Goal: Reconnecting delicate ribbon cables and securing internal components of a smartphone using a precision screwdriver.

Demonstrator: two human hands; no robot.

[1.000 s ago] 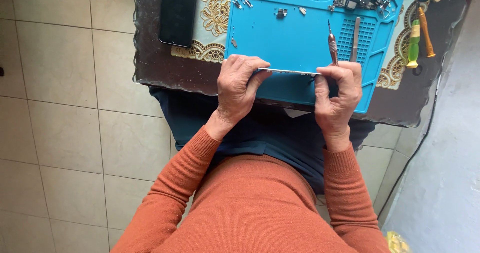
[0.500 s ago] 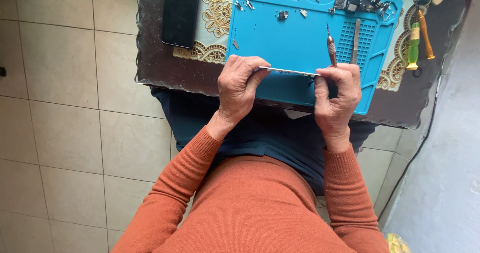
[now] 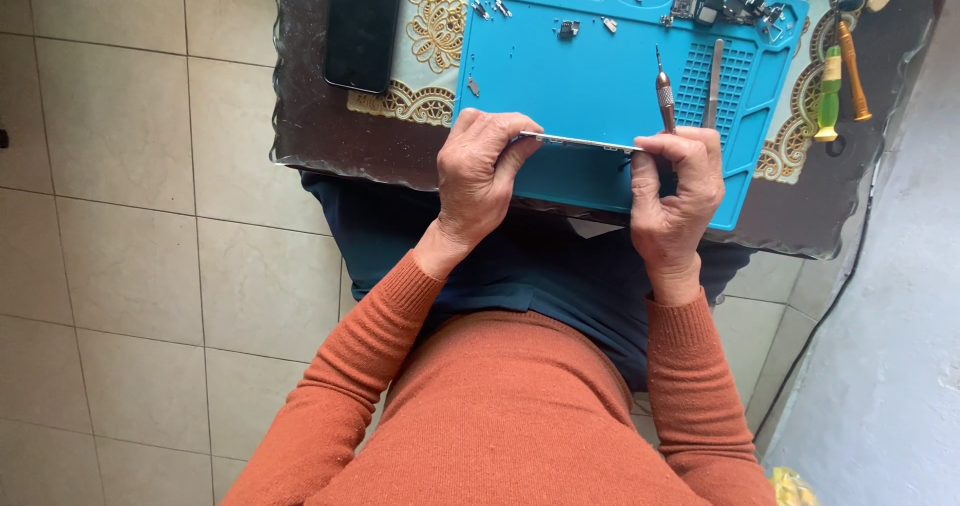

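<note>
My left hand (image 3: 482,173) and my right hand (image 3: 675,191) hold a thin flat metal device (image 3: 585,143) edge-on between them, one hand at each end, over the near part of a blue work mat (image 3: 590,81). A small metal-handled screwdriver (image 3: 664,91) lies on the mat just past my right hand, and a flat metal pry tool (image 3: 713,81) lies beside it. Small screws and loose parts (image 3: 568,29) sit on the mat's far side. My orange sleeves reach up from the bottom of the view.
A black phone (image 3: 364,26) lies face up left of the mat on a patterned cloth (image 3: 435,26). A green-handled tool (image 3: 828,94) and an orange-handled tool (image 3: 853,71) lie at the right. The glass table's edge (image 3: 330,161) runs above my lap; tiled floor is at the left.
Both hands keep their grip on the thin device. The view has shifted slightly; the hands sit a little farther right and nearer the mat's front edge.
</note>
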